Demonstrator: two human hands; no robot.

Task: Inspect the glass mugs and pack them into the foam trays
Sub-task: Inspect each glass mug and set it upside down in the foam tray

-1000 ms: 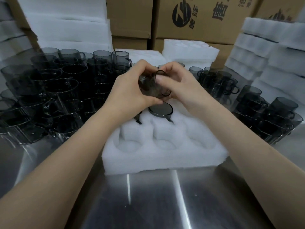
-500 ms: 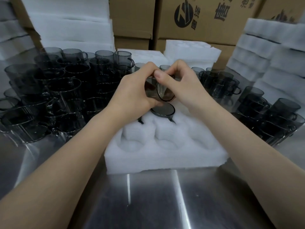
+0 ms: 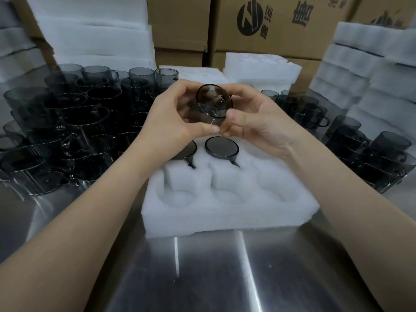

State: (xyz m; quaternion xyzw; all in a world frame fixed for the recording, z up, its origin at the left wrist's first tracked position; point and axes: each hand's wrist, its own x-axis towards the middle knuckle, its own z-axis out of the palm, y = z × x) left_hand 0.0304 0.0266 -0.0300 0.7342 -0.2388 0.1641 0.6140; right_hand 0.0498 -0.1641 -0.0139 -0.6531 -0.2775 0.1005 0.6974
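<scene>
Both hands hold one smoky grey glass mug [image 3: 211, 104] above the back of the white foam tray [image 3: 229, 212]. The mug lies on its side with its round end turned toward me. My left hand [image 3: 173, 118] grips its left side, thumb under it. My right hand [image 3: 254, 122] grips its right side, thumb at the lower rim. Two mugs sit upside down in the tray's back row: one [image 3: 221, 148] in plain view, the other [image 3: 186, 150] partly hidden by my left wrist. The front pockets of the tray hold nothing.
Stacked grey mugs crowd the steel table on the left [image 3: 67, 131] and on the right [image 3: 351, 140]. Foam tray stacks [image 3: 371, 70] and cardboard boxes [image 3: 281, 25] stand behind. Bare steel tabletop [image 3: 202, 273] lies in front of the tray.
The mug has been turned in my hands, so its round end now faces me. Both hands have spread a little apart around it.
</scene>
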